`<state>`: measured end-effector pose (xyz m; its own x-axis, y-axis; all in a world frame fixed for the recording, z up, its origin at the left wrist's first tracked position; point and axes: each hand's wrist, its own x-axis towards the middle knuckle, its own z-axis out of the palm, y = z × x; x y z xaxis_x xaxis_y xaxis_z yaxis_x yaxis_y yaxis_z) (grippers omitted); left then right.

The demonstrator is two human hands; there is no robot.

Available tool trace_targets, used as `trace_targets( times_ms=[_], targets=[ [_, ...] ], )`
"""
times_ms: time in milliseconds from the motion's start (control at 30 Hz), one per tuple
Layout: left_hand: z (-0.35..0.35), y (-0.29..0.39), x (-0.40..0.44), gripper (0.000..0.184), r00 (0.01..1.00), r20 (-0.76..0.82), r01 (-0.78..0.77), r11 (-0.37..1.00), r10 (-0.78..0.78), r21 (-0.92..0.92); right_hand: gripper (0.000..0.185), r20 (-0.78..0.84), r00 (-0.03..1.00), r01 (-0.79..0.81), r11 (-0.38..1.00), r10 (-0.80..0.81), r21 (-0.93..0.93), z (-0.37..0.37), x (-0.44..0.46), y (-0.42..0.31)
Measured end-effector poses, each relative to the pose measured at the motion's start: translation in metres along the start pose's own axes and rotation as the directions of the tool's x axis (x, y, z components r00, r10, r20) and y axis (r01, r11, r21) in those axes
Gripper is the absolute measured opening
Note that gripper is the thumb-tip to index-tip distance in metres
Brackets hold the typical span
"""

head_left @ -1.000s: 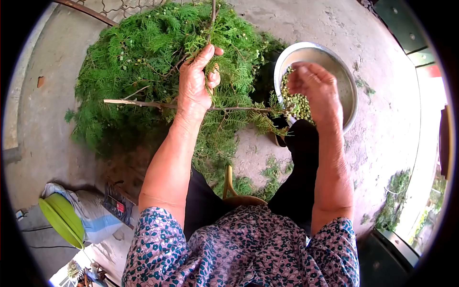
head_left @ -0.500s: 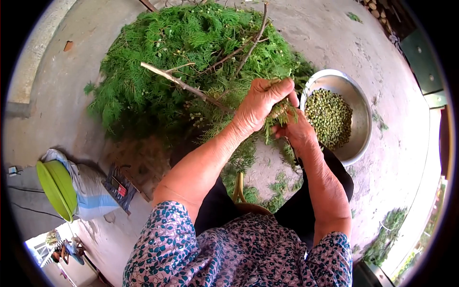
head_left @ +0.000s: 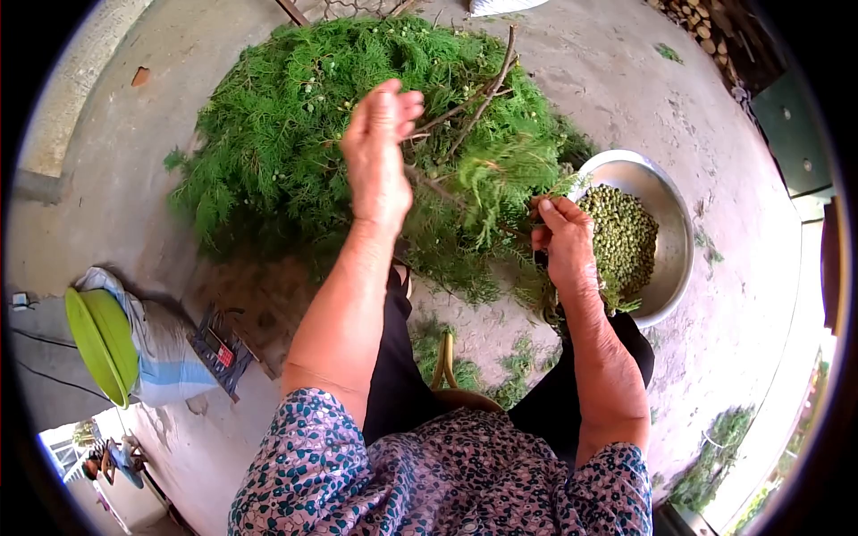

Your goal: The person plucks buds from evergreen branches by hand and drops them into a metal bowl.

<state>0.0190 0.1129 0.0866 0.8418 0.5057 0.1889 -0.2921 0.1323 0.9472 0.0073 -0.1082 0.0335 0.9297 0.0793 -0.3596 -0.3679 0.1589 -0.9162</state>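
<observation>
Over the big pile of green conifer branches, my left hand is raised with its fingers apart and holds nothing; it is slightly blurred. My right hand is closed at the left rim of a metal bowl, its thumb and fingers pinching a green sprig. Small round green cones fill part of that bowl. Between the two hands, a loose leafy sprig is smeared by motion above the pile. Bare brown branches stick out of the heap.
On the left, a lime-green basin leans against a pale sack, with a dark tray beside it. Stacked firewood lies at the upper right. Green scraps litter the concrete floor between my knees.
My left hand has let go of the greenery, moved up and left away from my right hand, and opened. A loose sprig now shows over the pile. My right hand stays beside the bowl.
</observation>
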Motion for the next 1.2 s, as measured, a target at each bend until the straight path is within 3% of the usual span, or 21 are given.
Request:
trace_targets(
  times_ms=[33,100,200,233,300,367,433,500,533,633,700,767,800,900,933,1033,1200],
  targets=[
    [-0.011,0.003,0.007,0.031,0.998,-0.057,-0.032,0.999,0.033,0.023,0.016,-0.004,1.0,0.001,1.0,-0.001,0.02,-0.003,0.0,-0.002],
    [-0.028,0.0,0.016,0.019,0.992,-0.013,-0.119,0.964,0.125,0.238,0.016,-0.016,1.0,0.012,0.999,-0.011,0.051,-0.006,0.0,-0.009],
    [-0.031,-0.006,0.011,0.018,0.985,0.163,-0.119,0.892,0.051,0.436,0.013,-0.019,1.0,-0.008,0.995,0.01,0.102,-0.01,-0.001,-0.018],
    [-0.028,-0.008,0.005,0.019,0.978,0.204,-0.14,0.845,0.037,0.516,0.011,-0.012,1.0,-0.012,0.993,0.013,0.113,-0.011,-0.002,-0.021],
    [-0.022,-0.008,0.0,0.025,0.927,0.356,-0.354,0.589,0.117,0.726,0.01,0.001,1.0,-0.006,0.994,0.006,0.109,-0.012,-0.006,-0.029],
    [-0.026,-0.016,0.006,0.036,0.796,0.58,-0.593,0.409,0.17,0.694,0.01,0.011,1.0,-0.002,0.995,0.001,0.104,-0.012,-0.007,-0.033],
    [-0.023,-0.021,0.005,0.039,0.799,0.583,-0.585,0.412,0.146,0.698,0.012,0.012,1.0,0.013,0.994,-0.014,0.106,-0.014,-0.008,-0.036],
    [-0.021,-0.024,0.005,0.038,0.737,0.67,-0.656,0.338,0.092,0.675,0.012,0.007,1.0,0.012,0.994,-0.013,0.106,-0.014,-0.008,-0.037],
    [-0.022,-0.031,0.008,0.034,0.697,0.7,-0.7,0.36,0.156,0.617,0.012,0.003,1.0,0.023,0.996,-0.023,0.089,-0.014,-0.009,-0.039],
    [-0.02,-0.032,0.007,0.029,0.661,0.743,-0.734,0.292,0.102,0.613,0.012,-0.005,0.999,0.038,0.998,-0.037,0.059,-0.016,-0.009,-0.044],
    [-0.023,-0.04,0.011,0.026,0.61,0.775,-0.767,0.37,0.165,0.524,0.012,0.002,0.998,0.062,0.997,-0.063,0.052,-0.02,-0.007,-0.045],
    [-0.023,-0.045,0.012,0.024,0.641,0.76,-0.7,0.49,0.108,0.52,0.013,-0.015,0.999,0.039,0.998,-0.038,0.049,-0.021,-0.007,-0.05],
    [-0.02,-0.044,0.01,0.024,0.637,0.763,-0.7,0.494,0.107,0.515,0.013,-0.002,0.999,0.046,0.998,-0.046,0.037,-0.022,-0.007,-0.051],
    [-0.014,-0.034,0.001,0.01,0.767,0.638,-0.556,0.568,0.068,0.607,0.013,0.012,0.998,0.057,0.998,-0.057,0.021,-0.025,-0.006,-0.052],
    [-0.01,-0.028,0.0,0.011,0.8,0.6,-0.491,0.566,-0.008,0.662,0.013,0.015,0.998,0.061,0.998,-0.062,0.032,-0.026,-0.005,-0.053],
    [-0.01,-0.029,-0.004,0.01,0.832,0.555,-0.423,0.629,-0.015,0.652,0.013,0.026,0.997,0.066,0.997,-0.066,0.027,-0.028,-0.003,-0.052],
    [-0.007,-0.031,-0.005,0.008,0.793,0.609,-0.536,0.513,0.033,0.67,0.012,0.026,0.997,0.074,0.997,-0.073,-0.033,-0.028,-0.005,-0.057]
  ],
)
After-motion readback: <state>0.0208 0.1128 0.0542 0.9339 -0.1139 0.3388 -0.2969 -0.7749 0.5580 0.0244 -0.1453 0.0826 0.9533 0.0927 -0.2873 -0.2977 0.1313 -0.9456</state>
